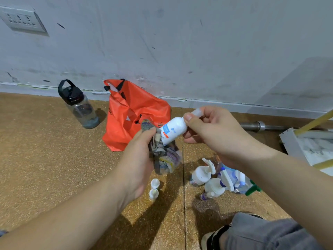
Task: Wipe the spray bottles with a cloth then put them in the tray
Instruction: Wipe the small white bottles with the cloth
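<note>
Mid-wipe above the floor (54,159): left hand (138,159) clamps a striped grey cloth (162,159) against a small white plastic spray bottle (173,129), right hand (210,130) grip pinching its neck, likely to turn it next.

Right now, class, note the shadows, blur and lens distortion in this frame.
Head view: the arms cast dark shadows on the cork floor; the cloth in the left hand is smeared by blur while the white spray bottle reads sharper; the wall socket at the corner looks skewed, wide-angle stretch.

Even bright light, soft shadows, wide-angle edge bending.
</note>
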The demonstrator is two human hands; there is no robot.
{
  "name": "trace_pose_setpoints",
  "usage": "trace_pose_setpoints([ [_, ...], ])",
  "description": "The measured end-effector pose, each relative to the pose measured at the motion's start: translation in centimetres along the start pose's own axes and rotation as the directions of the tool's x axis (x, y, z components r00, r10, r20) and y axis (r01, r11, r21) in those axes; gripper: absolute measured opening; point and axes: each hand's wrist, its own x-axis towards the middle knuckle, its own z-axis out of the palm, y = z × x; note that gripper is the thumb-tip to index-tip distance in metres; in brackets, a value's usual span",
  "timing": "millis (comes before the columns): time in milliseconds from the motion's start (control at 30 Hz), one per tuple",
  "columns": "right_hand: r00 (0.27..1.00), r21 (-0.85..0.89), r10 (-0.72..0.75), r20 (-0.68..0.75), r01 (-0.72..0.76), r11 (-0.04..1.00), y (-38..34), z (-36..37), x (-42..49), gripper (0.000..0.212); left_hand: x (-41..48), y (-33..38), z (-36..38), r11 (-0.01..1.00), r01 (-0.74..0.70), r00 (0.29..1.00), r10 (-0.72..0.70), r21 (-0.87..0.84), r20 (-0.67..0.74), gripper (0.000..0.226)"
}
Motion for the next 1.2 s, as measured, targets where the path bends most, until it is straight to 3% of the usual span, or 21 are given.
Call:
trace_pose_setpoints([
  [133, 1.000, -0.058, -0.008, 0.020, 0.009, 0.998, -0.1, 0.1, 0.0, 0.023, -0.1, -1.1, -0.1, 0.995, -0.003, 1.000, 0.004, 0.099, -0.011, 0.040],
  [200, 0.999, -0.112, -0.008, 0.031, 0.012, 0.994, 0.0, 0.0, 0.1, 0.024, 0.4, -1.1, -0.6, 0.951, -0.089, 0.992, 0.113, 0.295, -0.065, 0.040],
  [233, 0.999, -0.148, -0.016, 0.029, 0.020, 0.989, 0.0, 0.0, 0.1, 0.026, 0.8, -0.9, -1.0, 0.885, -0.137, 0.978, 0.192, 0.445, -0.082, 0.041],
  [333, 0.997, -0.250, -0.074, 0.000, 0.072, 0.966, 0.4, 0.1, 0.0, 0.035, 1.5, -0.9, -2.4, 0.547, -0.219, 0.914, 0.406, 0.808, -0.027, 0.035],
  [467, 0.998, -0.263, -0.061, -0.032, 0.050, 0.963, 0.7, 0.1, 0.3, 0.052, -0.1, -1.0, -2.0, 0.399, -0.410, 0.854, 0.484, 0.820, 0.191, 0.036],
  [567, 0.998, -0.200, 0.062, -0.020, -0.065, 0.978, 0.9, 0.3, 0.1, 0.051, -2.2, -0.8, -0.4, 0.134, -0.645, 0.707, 0.479, 0.753, 0.520, 0.035],
  [667, 0.994, -0.212, 0.110, -0.012, -0.110, 0.971, 0.9, 1.0, -0.5, 0.054, -1.9, -0.8, -0.6, 0.062, -0.685, 0.656, 0.486, 0.726, 0.577, 0.053],
  [767, 0.996, -0.117, 0.079, -0.047, -0.084, 0.990, 0.7, 0.9, -0.2, 0.046, -0.5, -0.9, -1.8, 0.136, -0.639, 0.721, 0.446, 0.757, 0.529, 0.048],
  [900, 0.987, 0.114, 0.119, -0.104, -0.107, 0.988, 0.0, -0.1, 0.9, 0.036, -0.5, -0.9, -2.1, 0.416, -0.519, 0.838, 0.422, 0.747, 0.347, 0.026],
  [967, 0.979, 0.153, 0.181, -0.098, -0.165, 0.974, -0.1, -0.3, 1.0, 0.039, -1.3, -1.3, -1.2, 0.662, -0.414, 0.908, 0.343, 0.625, 0.239, 0.026],
  [1033, 0.973, 0.146, 0.213, -0.088, -0.199, 0.969, 0.0, -0.4, 0.9, 0.048, -1.2, -1.2, -0.3, 0.819, -0.307, 0.951, 0.285, 0.485, 0.122, 0.031],
  [1133, 0.986, 0.127, 0.164, -0.013, -0.161, 0.979, -0.3, -0.7, 0.6, 0.058, -1.5, -0.3, 0.5, 0.954, -0.080, 0.996, 0.069, 0.289, 0.049, 0.044],
  [1200, 0.987, 0.137, 0.118, 0.111, -0.133, 0.982, -0.6, -1.0, 0.5, 0.050, -2.0, 0.6, 0.6, 0.978, 0.040, 0.998, -0.047, 0.205, 0.029, 0.050],
])
